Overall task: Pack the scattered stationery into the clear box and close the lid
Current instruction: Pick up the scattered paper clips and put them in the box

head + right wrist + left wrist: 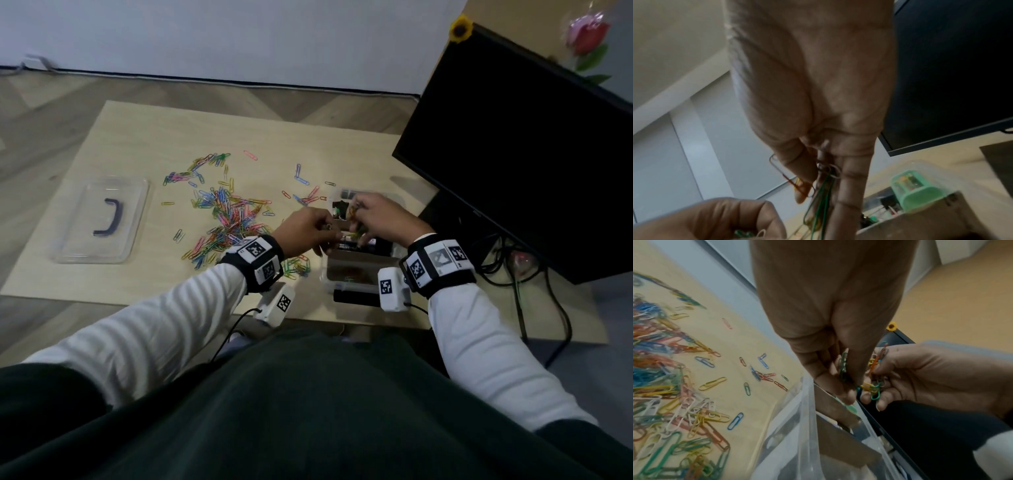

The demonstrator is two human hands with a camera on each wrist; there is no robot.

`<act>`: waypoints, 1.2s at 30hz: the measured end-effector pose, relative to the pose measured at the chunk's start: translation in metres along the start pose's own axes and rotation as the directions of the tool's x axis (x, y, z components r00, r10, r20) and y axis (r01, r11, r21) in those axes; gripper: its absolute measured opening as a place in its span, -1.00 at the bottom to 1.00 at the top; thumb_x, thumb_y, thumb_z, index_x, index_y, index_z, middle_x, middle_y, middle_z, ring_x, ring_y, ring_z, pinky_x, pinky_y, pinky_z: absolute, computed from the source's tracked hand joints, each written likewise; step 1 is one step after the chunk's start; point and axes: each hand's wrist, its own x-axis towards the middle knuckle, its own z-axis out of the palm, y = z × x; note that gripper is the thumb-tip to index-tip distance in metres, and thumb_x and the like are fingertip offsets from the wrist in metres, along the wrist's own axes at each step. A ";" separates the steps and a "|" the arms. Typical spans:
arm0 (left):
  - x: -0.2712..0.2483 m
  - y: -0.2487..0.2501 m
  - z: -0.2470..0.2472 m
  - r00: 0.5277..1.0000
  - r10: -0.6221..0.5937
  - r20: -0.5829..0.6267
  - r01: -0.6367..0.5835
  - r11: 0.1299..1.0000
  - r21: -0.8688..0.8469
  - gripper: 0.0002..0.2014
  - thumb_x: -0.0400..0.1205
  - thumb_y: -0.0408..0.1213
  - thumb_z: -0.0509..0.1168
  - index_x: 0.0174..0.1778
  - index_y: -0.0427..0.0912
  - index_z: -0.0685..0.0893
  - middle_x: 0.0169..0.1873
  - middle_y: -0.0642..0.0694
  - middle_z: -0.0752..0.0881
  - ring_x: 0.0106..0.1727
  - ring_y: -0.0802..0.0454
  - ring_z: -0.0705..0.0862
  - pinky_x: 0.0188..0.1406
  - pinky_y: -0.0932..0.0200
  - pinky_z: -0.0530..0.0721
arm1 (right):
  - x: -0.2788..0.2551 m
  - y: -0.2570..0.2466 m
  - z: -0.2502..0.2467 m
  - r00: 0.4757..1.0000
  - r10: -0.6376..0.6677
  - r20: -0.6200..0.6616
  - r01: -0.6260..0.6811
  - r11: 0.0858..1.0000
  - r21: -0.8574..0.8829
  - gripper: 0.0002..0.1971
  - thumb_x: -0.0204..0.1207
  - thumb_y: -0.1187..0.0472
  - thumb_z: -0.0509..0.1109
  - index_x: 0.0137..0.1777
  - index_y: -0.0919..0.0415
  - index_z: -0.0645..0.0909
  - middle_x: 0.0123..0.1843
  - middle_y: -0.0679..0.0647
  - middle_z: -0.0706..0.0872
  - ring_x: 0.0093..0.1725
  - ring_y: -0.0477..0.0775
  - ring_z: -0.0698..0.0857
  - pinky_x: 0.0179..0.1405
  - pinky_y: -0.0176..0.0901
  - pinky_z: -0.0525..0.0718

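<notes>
Both hands are over the clear box [346, 274] on the bench. The left hand [305, 233] and right hand [383, 216] each pinch tangled paper clips [872, 387]. Best to loosen the fingers low inside the box, so none bounce out.

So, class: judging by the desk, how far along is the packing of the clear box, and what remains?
Done: the clear box already holds some items, among them a green container.
In hand: the left hand and right hand both hold paper clips above the box.
Left: most of the scattered clips still cover the table, and the lid lies apart at the left, not yet on.
</notes>
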 end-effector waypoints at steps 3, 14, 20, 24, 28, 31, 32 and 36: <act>0.000 0.006 0.010 0.998 0.006 0.061 -0.018 0.980 0.198 -0.87 0.62 -0.30 0.39 -0.22 0.00 0.68 -0.33 -0.07 0.82 -0.38 0.03 0.81 -0.47 0.16 0.71 | -0.002 0.015 0.000 0.998 0.024 0.058 -0.005 0.952 -0.306 -0.84 0.68 0.35 0.18 0.03 0.24 0.61 0.01 0.22 0.74 -0.08 0.19 0.77 -0.03 0.13 0.78; 0.011 0.017 0.037 0.980 -0.074 0.186 -0.065 0.759 0.647 -0.78 0.60 -0.38 0.29 0.13 -0.30 0.72 -0.04 -0.26 0.78 -0.03 -0.20 0.74 -0.01 0.02 0.71 | -0.011 0.034 0.013 0.981 0.120 0.155 0.014 0.748 -0.664 -0.82 0.60 0.29 0.37 0.15 0.22 0.71 0.04 0.16 0.74 -0.16 0.10 0.63 -0.23 -0.18 0.48; 0.012 0.009 0.022 0.995 0.019 0.097 -0.070 0.828 0.556 -0.85 0.63 -0.39 0.27 0.01 -0.23 0.75 -0.15 -0.18 0.80 -0.17 -0.12 0.76 -0.12 0.07 0.71 | -0.010 0.020 0.004 0.973 0.162 0.164 -0.007 0.731 -0.682 -0.81 0.58 0.25 0.41 0.14 0.22 0.74 -0.02 0.14 0.79 -0.14 0.11 0.76 -0.16 -0.06 0.75; 0.013 -0.016 -0.002 0.994 0.071 -0.082 -0.017 0.845 0.534 -0.84 0.67 -0.30 0.25 0.07 -0.18 0.72 -0.03 -0.15 0.76 -0.07 -0.09 0.70 -0.06 0.07 0.66 | -0.003 -0.001 0.003 0.985 0.058 0.163 0.051 0.804 -0.592 -0.82 0.61 0.23 0.39 0.14 0.16 0.75 -0.03 0.06 0.80 -0.11 0.04 0.78 -0.09 -0.08 0.75; 0.008 -0.062 -0.038 0.982 -0.060 -0.177 0.152 0.809 0.568 -0.72 0.64 -0.23 0.32 0.28 -0.15 0.62 0.15 -0.20 0.61 0.02 -0.09 0.65 0.05 0.06 0.62 | 0.013 -0.021 0.021 0.989 -0.076 0.125 0.129 0.854 -0.505 -0.82 0.61 0.19 0.38 0.17 0.13 0.70 0.02 0.01 0.78 -0.14 -0.02 0.78 -0.09 -0.11 0.69; -0.006 -0.098 -0.060 0.941 -0.247 -0.230 0.338 0.680 0.651 -0.48 0.60 -0.13 0.38 0.46 -0.17 0.43 0.36 -0.31 0.43 0.28 -0.30 0.56 0.25 -0.18 0.60 | 0.026 -0.035 0.045 0.982 -0.134 0.132 0.183 0.843 -0.505 -0.80 0.61 0.22 0.37 0.21 0.14 0.66 0.12 0.07 0.73 0.01 0.04 0.73 -0.05 -0.10 0.63; -0.012 -0.109 -0.066 0.925 -0.293 -0.241 0.376 0.625 0.684 -0.40 0.59 -0.09 0.40 0.49 -0.18 0.36 0.41 -0.35 0.38 0.36 -0.36 0.49 0.28 -0.25 0.58 | 0.032 -0.039 0.055 0.979 -0.145 0.145 0.200 0.829 -0.522 -0.79 0.61 0.23 0.36 0.22 0.16 0.65 0.17 0.10 0.72 0.08 0.09 0.70 -0.01 -0.09 0.61; -0.030 -0.149 -0.082 0.854 -0.425 -0.300 0.502 0.517 0.694 -0.14 0.47 0.08 0.48 0.59 -0.10 0.19 0.43 -0.37 0.34 0.39 -0.43 0.43 0.30 -0.29 0.55 | 0.058 -0.046 0.097 0.974 -0.129 0.184 0.213 0.791 -0.574 -0.74 0.62 0.29 0.33 0.29 0.25 0.59 0.21 0.17 0.67 0.16 0.20 0.64 0.03 -0.04 0.60</act>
